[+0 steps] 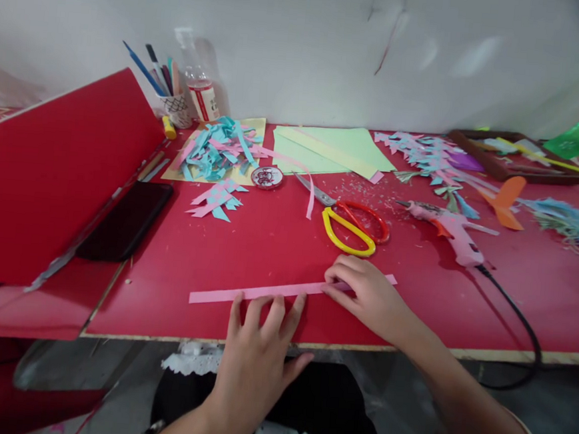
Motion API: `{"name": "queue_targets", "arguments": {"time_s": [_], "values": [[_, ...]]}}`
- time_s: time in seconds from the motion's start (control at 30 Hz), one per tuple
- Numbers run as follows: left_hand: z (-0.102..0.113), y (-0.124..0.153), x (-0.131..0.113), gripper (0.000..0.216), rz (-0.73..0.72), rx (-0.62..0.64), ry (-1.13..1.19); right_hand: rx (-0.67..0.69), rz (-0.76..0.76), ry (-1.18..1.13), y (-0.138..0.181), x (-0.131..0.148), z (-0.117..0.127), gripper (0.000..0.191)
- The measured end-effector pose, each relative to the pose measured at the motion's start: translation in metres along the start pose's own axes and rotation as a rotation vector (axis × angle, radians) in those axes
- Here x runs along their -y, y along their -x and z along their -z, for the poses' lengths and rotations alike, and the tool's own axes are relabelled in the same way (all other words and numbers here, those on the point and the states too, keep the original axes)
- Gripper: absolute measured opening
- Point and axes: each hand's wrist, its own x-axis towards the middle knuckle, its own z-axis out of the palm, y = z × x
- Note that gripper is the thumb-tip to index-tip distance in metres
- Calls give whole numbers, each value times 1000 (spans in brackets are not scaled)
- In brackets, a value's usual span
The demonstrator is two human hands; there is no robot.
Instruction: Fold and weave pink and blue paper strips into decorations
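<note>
A long pink paper strip [220, 296] lies almost level across the red table near its front edge. My left hand [259, 348] is open, its spread fingertips resting along the strip's lower edge and its thumb off to the side. Closer to the strip's right end, my right hand [366, 296] is closed, thumb and fingers pinching the paper; the end pokes out past the knuckles. Just beyond my right hand lie scissors [351, 228] with one red and one yellow handle.
A pink glue gun [449, 231] with a black cord lies at right. Cut paper pieces [222, 148] are heaped behind, beside pale green sheets [325, 149]. A black phone [129, 221] and a raised red board [56, 178] occupy the left. A brown tray [504, 168] sits back right.
</note>
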Motion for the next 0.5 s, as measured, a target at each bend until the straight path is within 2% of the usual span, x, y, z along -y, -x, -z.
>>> {"name": "queue_targets", "arguments": {"time_s": [0.27,0.5], "values": [[1,-3,-3,66,33,18,-11,69,-5,71,-4,-1,9,16],[3,-4,-6,63,50,19,-30,67,5,133,-4,3,8,17]]}}
